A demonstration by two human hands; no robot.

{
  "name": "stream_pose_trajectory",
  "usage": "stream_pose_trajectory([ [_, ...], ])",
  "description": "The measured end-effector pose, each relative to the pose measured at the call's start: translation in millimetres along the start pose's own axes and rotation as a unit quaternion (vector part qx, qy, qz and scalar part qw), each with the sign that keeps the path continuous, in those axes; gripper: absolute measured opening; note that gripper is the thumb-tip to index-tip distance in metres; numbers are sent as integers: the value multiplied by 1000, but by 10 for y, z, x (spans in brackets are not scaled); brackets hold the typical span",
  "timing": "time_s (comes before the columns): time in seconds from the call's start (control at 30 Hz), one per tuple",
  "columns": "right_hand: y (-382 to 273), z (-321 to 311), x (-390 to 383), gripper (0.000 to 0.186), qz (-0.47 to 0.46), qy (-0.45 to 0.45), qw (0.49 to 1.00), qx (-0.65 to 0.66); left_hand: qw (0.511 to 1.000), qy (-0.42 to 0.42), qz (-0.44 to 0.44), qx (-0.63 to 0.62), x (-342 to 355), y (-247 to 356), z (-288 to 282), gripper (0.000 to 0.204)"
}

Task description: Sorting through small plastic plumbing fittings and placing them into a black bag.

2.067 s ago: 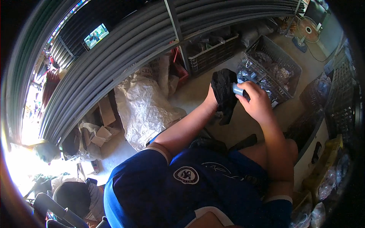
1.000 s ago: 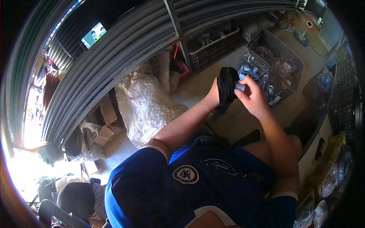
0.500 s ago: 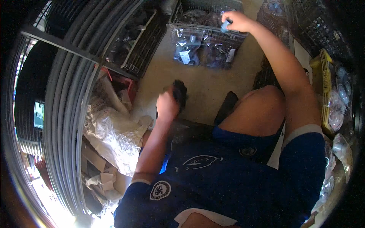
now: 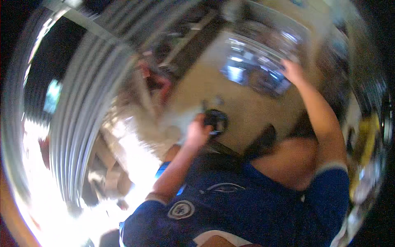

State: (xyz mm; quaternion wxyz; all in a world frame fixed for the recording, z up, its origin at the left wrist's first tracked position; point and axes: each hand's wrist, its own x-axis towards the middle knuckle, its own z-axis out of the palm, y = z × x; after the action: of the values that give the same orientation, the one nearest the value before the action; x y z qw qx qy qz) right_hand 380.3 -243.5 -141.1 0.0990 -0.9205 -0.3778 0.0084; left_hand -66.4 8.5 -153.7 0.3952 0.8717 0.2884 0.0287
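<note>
In front of my body, my left hand is closed on a black rounded object; its exact kind is lost in the blur. A small greyish shape shows just beyond it, too smeared to name. My right arm reaches out to the far right. There my right hand is at the near right edge of a grey crate, beside clear plastic bags with dark and light pieces that hang down its front. Motion blur hides the right fingers and whatever they hold.
A rack of long grey pipes stands on the left. Another crate and a red container lie behind it. A bright, crumpled sheet is beside my left arm. A yellow crate is at the right edge.
The whole view has swung and blurred. My right hand has come down from above the crate to its near edge; the bluish piece it held no longer shows. The left hand still grips the black object.
</note>
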Motion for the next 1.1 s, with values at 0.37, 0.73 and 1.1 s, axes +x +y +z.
stream_pose_trajectory([
  [0.37,-2011,1314,-64,51,-255,-427,867,31,919,-44,-76,-384,143,-58,-182,29],
  [0.73,-2341,2876,-1046,45,-243,-345,906,-24,789,-90,58,-604,67,-373,-281,63],
  [1.1,-2346,1750,-244,40,-237,-339,907,77,912,244,298,-143,-26,9,-545,55],
])
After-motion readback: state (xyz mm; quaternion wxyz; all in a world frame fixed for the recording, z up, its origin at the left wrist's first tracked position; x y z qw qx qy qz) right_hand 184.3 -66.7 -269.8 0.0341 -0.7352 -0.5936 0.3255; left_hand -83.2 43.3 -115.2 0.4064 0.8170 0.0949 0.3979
